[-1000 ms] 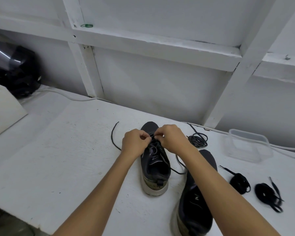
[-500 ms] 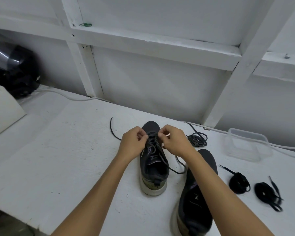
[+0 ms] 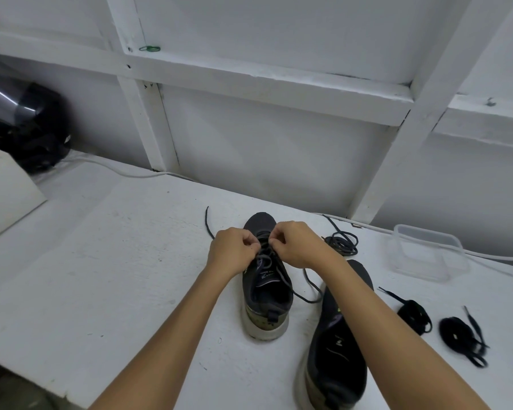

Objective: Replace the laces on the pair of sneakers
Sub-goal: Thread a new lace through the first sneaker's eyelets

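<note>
Pinching the dark lace (image 3: 274, 269) over the front eyelets of the left sneaker (image 3: 265, 279), both hands sit close together, knuckles almost touching. The left hand (image 3: 234, 251) has its fingers curled in, thumb & forefinger closed on the lace at the left side of the shoe. The right hand (image 3: 298, 242) is curled the same way, fingertips closed on the lace at the right side. Exactly which eyelet each holds, I cannot tell, the fingers hide it.

This sneaker stands upright on the white table (image 3: 101, 276), toe pointing to the wall, heel to the person. One loose end of its lace runs out left of the toe, the other loops on the table to the right of the shoe, btw the two sneakers. The second sneaker (image 3: 338, 335) lies nearer to the person at the right, partly under the right forearm, w/o lace as far as visible.

A loose lace coil (image 3: 341, 242) lies behind the right hand. Two black lace bundles (image 3: 413, 316) (image 3: 459, 335) lie right of the second sneaker, near each other. A clear plastic container (image 3: 427, 253) stands further back. A black helmet (image 3: 24, 128) is at far left by the wall.
</note>
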The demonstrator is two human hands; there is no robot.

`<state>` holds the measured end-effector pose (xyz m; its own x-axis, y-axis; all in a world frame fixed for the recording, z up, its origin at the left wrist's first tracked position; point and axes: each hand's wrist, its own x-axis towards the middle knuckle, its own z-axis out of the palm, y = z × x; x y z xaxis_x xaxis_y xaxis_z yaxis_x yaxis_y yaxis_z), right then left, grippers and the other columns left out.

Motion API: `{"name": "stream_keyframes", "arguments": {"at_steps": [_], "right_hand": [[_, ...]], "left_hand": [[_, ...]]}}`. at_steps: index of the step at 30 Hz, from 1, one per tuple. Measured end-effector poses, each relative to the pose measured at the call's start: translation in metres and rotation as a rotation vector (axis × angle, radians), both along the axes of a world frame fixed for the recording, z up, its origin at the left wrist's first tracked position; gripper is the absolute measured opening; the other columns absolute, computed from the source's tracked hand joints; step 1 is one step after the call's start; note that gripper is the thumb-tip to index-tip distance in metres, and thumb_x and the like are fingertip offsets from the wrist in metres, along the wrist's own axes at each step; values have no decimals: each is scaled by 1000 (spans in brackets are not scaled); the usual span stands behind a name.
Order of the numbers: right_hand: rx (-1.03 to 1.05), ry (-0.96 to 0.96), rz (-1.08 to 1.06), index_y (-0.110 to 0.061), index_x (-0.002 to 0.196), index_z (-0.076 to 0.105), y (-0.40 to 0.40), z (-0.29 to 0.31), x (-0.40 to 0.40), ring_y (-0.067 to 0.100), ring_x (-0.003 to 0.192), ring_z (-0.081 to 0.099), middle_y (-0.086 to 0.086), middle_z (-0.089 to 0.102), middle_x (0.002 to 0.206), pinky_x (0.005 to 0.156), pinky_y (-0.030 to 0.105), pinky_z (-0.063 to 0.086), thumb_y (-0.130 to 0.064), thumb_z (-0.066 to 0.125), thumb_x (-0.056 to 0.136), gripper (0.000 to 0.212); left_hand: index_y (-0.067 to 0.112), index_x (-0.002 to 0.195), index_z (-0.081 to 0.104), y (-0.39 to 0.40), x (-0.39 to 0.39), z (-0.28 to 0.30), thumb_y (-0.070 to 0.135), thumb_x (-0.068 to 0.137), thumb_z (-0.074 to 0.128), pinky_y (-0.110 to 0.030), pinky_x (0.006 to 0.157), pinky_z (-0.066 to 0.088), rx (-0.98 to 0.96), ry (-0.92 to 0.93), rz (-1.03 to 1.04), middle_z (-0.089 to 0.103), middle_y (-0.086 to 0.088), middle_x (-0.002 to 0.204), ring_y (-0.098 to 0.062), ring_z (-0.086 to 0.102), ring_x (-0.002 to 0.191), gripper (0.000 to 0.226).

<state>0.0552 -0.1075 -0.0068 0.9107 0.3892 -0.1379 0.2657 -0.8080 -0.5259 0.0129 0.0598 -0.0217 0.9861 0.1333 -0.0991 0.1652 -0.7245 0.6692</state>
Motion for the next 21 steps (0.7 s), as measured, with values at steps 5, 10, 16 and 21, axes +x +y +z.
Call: {"name": "stream_keyframes", "arguments": {"at_steps": [5, 10, 16, 21], "right_hand": [[160, 117, -117, -20, 95, 60, -9, -5, -6, 18, 84, 69, -2, 69, 92, 71, 33, 58, -26, 52, 97, 11], [301, 151, -192, -21, 93, 63, -13, -10, -14, 15, 87, 72, -2, 72, 96, 84, 42, 61, -25, 55, 97, 10], [300, 78, -93, -31, 86, 71, -19, 5, -10, 11, 75, 71, -15, 71, 82, 79, 43, 61, -29, 68, 92, 8], [152, 175, -15, -29, 88, 78, -11, 18, -7, 19, 77, 74, -5, 75, 85, 75, 39, 64, -33, 72, 90, 7]], "left_hand": [[25, 85, 61, -2, -6, -5, 27, 94, 57, -27, 70, 47, -44, 7, 87, 62, 14, 79, -7, 58, 77, 10], [28, 83, 58, -2, -14, -12, 25, 95, 57, -20, 63, 46, -181, -28, 135, 63, 11, 82, -6, 60, 78, 13], [29, 93, 69, 12, -13, 4, 28, 92, 67, -10, 61, 44, -284, -67, 4, 69, 9, 85, -4, 68, 68, 3], [27, 93, 77, 10, -9, 10, 27, 88, 74, -7, 50, 43, -207, 67, -93, 74, 9, 78, -3, 65, 51, 6]]}}
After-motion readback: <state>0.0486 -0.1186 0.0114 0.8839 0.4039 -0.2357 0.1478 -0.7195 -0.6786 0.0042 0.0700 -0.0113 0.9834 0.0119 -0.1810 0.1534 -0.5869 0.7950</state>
